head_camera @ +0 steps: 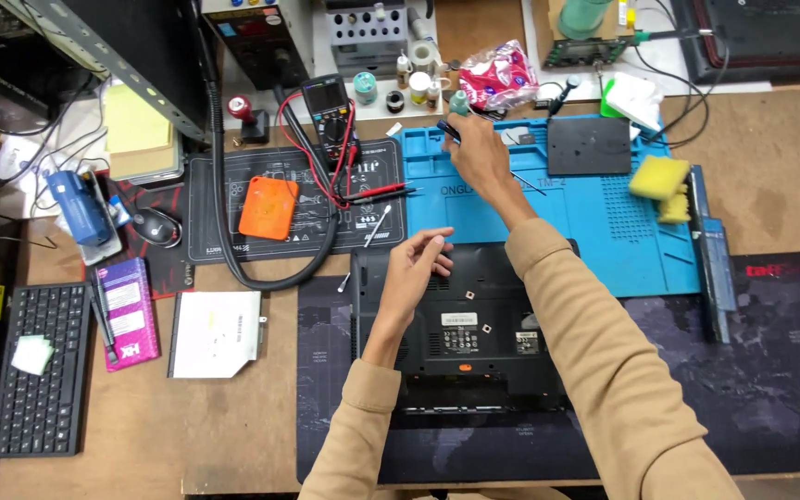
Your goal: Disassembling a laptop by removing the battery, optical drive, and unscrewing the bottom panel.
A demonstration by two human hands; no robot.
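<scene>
Seen from above at a cluttered repair bench: an upturned black laptop (460,324), matte plastic with vent grilles and pale stickers, lying on a dark desk mat (752,370) near the front edge. Left hand (414,268) poised over the laptop's rear left corner, fingers loosely curled with thumb and fingertips drawn together; impossible to tell whether pinching anything. Right hand (476,153) stretched beyond the laptop onto a blue silicone work mat (604,231), fingers closed around a slim dark tool (448,131). Behind the laptop to the right, two yellow sponges (661,183) and a flat black square plate (589,145). Left of the laptop, a flat orange case (268,207), a multimeter (328,106) with red leads, a white optical drive (215,333) and a black keyboard (39,370). Bare brown wood showing at the far right; free space on the dark mat right of the laptop.
</scene>
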